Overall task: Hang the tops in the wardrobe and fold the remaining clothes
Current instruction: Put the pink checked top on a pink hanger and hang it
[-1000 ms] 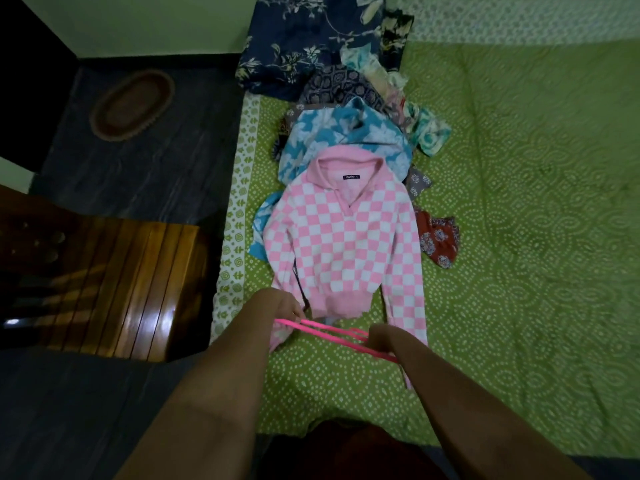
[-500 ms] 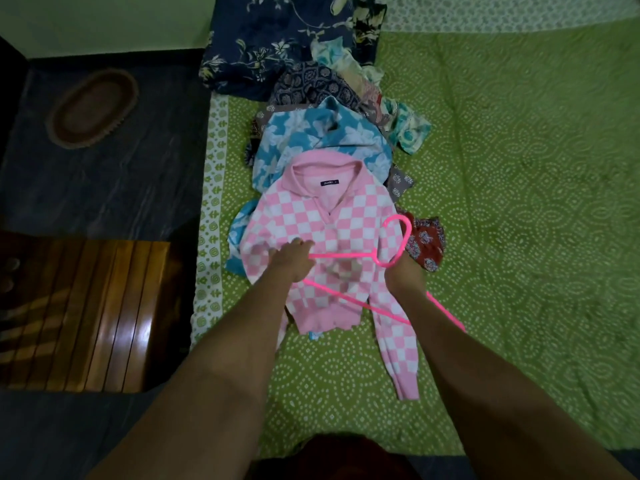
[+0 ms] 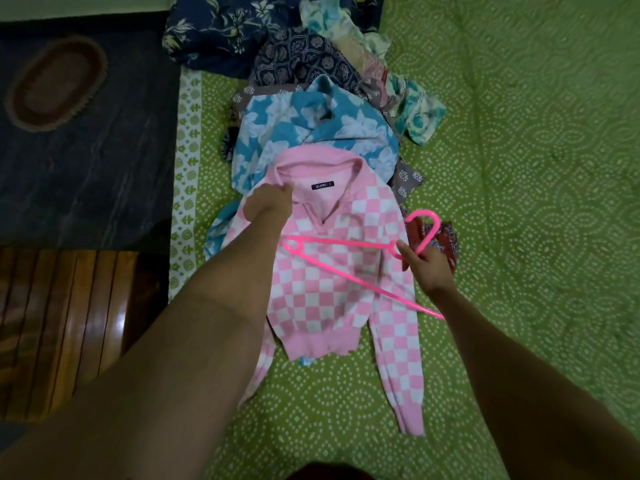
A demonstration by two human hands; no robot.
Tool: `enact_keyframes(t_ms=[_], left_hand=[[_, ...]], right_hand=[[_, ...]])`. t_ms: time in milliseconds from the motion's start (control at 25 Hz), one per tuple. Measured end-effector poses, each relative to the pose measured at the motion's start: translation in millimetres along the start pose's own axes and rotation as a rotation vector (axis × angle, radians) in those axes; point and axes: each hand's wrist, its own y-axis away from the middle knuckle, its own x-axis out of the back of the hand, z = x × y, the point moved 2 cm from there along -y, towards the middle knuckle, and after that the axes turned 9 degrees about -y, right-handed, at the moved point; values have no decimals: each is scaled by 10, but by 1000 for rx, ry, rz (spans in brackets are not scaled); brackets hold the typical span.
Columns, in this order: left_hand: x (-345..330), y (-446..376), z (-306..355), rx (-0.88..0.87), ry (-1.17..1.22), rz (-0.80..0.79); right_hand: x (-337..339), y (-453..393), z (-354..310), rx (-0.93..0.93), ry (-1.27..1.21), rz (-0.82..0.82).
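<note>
A green patterned bedspread (image 3: 519,168) covers the bed and carries a heap of clothes. Beyond it on the left lie a dark floor with an oval mat (image 3: 55,83) and a slatted wooden surface (image 3: 59,327). A pink-and-white checked top (image 3: 332,299) lies flat, face up, at the near end of the heap, overlapping a blue floral shirt (image 3: 311,133). The left hand (image 3: 272,202) pinches the left side of the top's collar. The right hand (image 3: 427,266) grips a pink plastic hanger (image 3: 346,265) just below its hook, holding it across the top's chest.
</note>
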Motion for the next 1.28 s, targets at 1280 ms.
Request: enact_keyframes(t_ms=[1280], left_hand=[[1044,1810,-138,-861,-48,-38]], right_hand=[[194,876,-1306,276,75,293]])
